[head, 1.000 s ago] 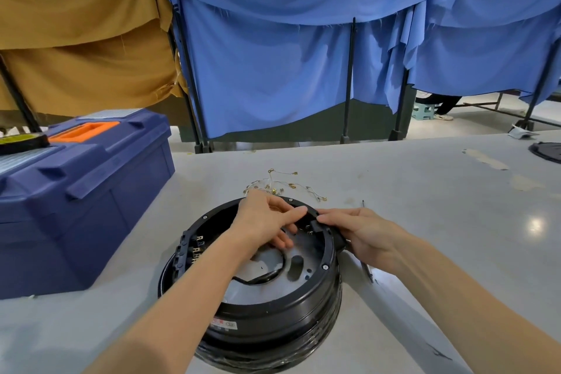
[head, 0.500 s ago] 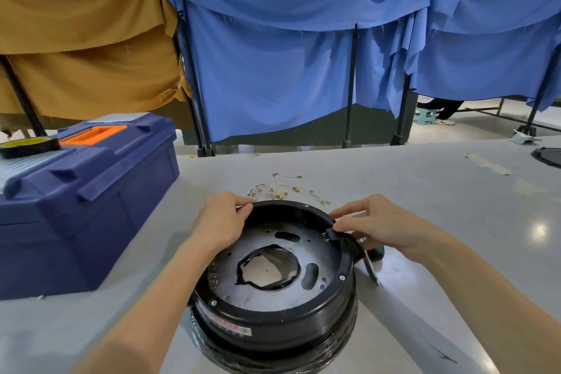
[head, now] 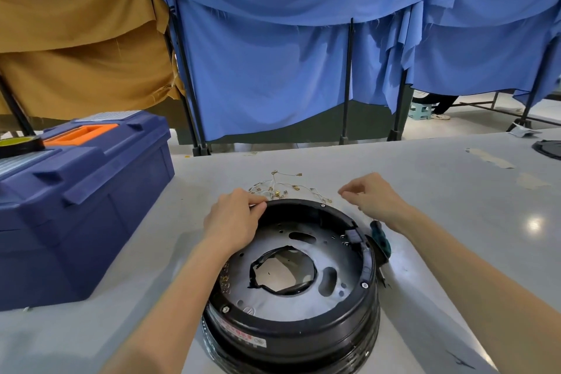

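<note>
Black rim grip: the left hand [head: 233, 222] curls its fingers over the far-left edge of the round black housing [head: 288, 328], thumb side on top of the rim, and holds it.
Right hand [head: 373, 200]: raised just beyond the far-right edge of the housing and clear of it; fingers curled, thumb and forefinger tips drawn together; whether they pinch anything cannot be told.
Housing position: it stands open side up on the grey table [head: 455, 206], directly before the person and between the two forearms.
Housing interior: a pale metal plate [head: 303, 307] with a large ragged central hole and several smaller slots and holes.
Screwdriver [head: 381, 240]: green and black handle, lying on the table against the right side of the housing, below the right wrist.
Loose wires [head: 282, 188]: thin pale leads with gold terminals, heaped on the table just behind the rim, between the two hands.
Toolbox [head: 76, 206]: dark blue with an orange handle, closed, at the left of the table, well apart from the housing; a tape roll [head: 18, 146] rests on its lid.
Backdrop: blue cloth [head: 273, 70] and tan cloth [head: 76, 48] draped over black frames.
</note>
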`<move>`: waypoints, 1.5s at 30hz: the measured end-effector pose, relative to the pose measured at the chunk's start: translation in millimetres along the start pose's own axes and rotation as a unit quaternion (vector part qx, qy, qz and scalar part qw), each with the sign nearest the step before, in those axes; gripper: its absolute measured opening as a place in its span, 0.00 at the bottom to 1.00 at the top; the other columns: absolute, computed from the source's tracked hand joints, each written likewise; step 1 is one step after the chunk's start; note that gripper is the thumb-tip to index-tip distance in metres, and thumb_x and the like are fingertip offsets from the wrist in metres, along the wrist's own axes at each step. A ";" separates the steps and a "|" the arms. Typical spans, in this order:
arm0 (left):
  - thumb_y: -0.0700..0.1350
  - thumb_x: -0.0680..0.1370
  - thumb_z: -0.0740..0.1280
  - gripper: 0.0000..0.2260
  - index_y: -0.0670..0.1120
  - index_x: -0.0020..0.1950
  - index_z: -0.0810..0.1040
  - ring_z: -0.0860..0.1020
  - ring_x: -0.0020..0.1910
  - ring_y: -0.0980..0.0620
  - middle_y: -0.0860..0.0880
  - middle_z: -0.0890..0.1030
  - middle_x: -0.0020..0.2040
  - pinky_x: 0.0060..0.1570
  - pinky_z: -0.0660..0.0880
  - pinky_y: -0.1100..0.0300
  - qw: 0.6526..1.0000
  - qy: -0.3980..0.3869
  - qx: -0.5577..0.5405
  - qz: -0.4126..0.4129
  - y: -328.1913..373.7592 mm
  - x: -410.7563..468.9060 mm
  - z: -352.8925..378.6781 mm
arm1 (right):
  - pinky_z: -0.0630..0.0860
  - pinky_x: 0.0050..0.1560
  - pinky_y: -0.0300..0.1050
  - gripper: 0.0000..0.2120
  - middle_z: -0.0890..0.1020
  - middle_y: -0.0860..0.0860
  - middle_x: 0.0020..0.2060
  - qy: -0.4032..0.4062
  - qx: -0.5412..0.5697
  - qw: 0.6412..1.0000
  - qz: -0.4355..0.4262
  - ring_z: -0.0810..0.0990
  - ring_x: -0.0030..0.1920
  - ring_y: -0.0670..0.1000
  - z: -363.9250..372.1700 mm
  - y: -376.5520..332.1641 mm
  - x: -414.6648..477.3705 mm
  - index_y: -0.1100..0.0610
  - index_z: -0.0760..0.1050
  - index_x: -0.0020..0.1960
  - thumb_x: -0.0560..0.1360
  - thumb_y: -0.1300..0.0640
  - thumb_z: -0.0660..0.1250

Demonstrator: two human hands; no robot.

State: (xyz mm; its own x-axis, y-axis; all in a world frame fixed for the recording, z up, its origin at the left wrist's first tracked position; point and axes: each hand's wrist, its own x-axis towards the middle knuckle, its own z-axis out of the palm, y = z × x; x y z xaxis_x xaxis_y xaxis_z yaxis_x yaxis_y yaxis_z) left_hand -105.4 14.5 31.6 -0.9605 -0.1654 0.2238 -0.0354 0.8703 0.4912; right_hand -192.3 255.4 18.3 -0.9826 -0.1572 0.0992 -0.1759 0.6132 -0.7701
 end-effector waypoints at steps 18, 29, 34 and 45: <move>0.49 0.82 0.60 0.13 0.55 0.63 0.80 0.76 0.59 0.42 0.47 0.81 0.61 0.58 0.75 0.47 0.999 -0.002 0.035 0.013 -1.9 0.3 2.2 | 0.67 0.68 0.46 0.15 0.80 0.53 0.63 -0.038 0.026 0.999 0.021 0.76 0.63 0.55 42.7 5.0 53.7 0.67 0.80 0.58 0.78 0.66 0.58; 0.46 0.82 0.61 0.12 0.51 0.61 0.81 0.77 0.60 0.42 0.45 0.81 0.60 0.60 0.74 0.47 1.000 -0.004 0.009 0.016 3.6 -1.6 -0.3 | 0.81 0.46 0.48 0.10 0.86 0.61 0.46 0.016 0.351 0.934 -0.067 0.86 0.43 0.60 7.5 -17.4 6.4 0.66 0.81 0.50 0.72 0.75 0.68; 0.48 0.78 0.69 0.14 0.51 0.63 0.80 0.80 0.52 0.60 0.56 0.84 0.50 0.57 0.74 0.64 0.974 0.064 -0.186 0.113 30.6 -8.4 -7.4 | 0.82 0.42 0.44 0.16 0.86 0.62 0.45 -0.049 0.414 0.903 -0.109 0.86 0.42 0.62 3.1 -47.8 -30.3 0.64 0.78 0.56 0.70 0.72 0.72; 0.42 0.73 0.75 0.03 0.50 0.42 0.84 0.82 0.36 0.60 0.54 0.85 0.36 0.33 0.74 0.72 0.897 0.076 -0.426 0.091 61.2 -15.6 3.9 | 0.82 0.43 0.47 0.20 0.85 0.63 0.42 -0.074 0.415 0.901 -0.102 0.86 0.42 0.62 18.2 -58.5 -58.8 0.61 0.77 0.60 0.69 0.70 0.74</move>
State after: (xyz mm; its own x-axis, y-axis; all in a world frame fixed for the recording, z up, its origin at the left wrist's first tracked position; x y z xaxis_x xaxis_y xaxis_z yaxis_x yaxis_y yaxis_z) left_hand -93.7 72.1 54.8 -0.8778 -0.1747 0.4460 0.4042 0.2293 0.8855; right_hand -123.2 214.7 46.1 -0.9049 -0.3410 0.2549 -0.1862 -0.2214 -0.9572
